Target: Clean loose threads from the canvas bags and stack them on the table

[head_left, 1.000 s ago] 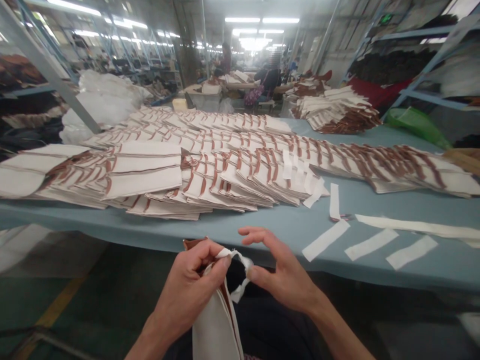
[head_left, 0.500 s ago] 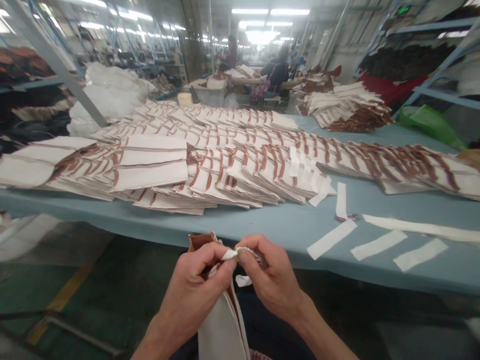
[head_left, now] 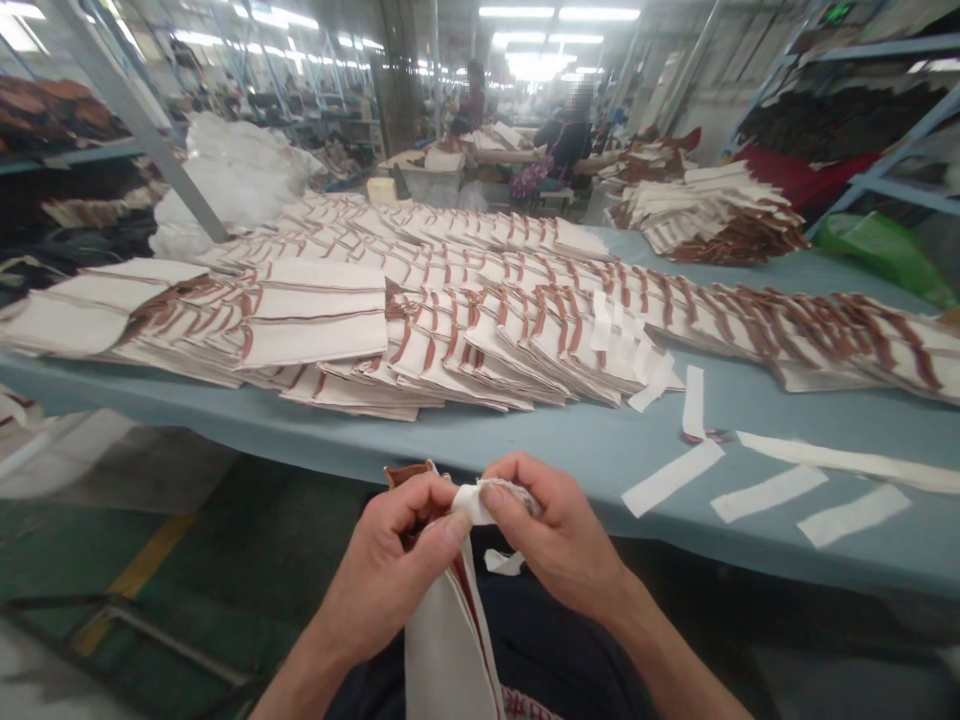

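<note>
My left hand is closed at the upper end of a folded white fabric piece with brown inner faces, which hangs down toward my lap. Between my two hands a short white strip shows, pinched at its left side by my left thumb and fingers. My right hand pinches the strip's other side, together with a greyish bit whose kind I cannot make out. Below my right hand, a loose white scrap lies against dark clothing.
A blue-covered table bears rows of overlapping white pieces with brown edges. Several cut white strips and one long strip lie at its right. Behind are a clear plastic bag, a green bag and a seated person.
My hands have drawn slightly apart, and more of the white strip shows between them. The whole view has shifted slightly, so the table's contents appear a little farther right.
</note>
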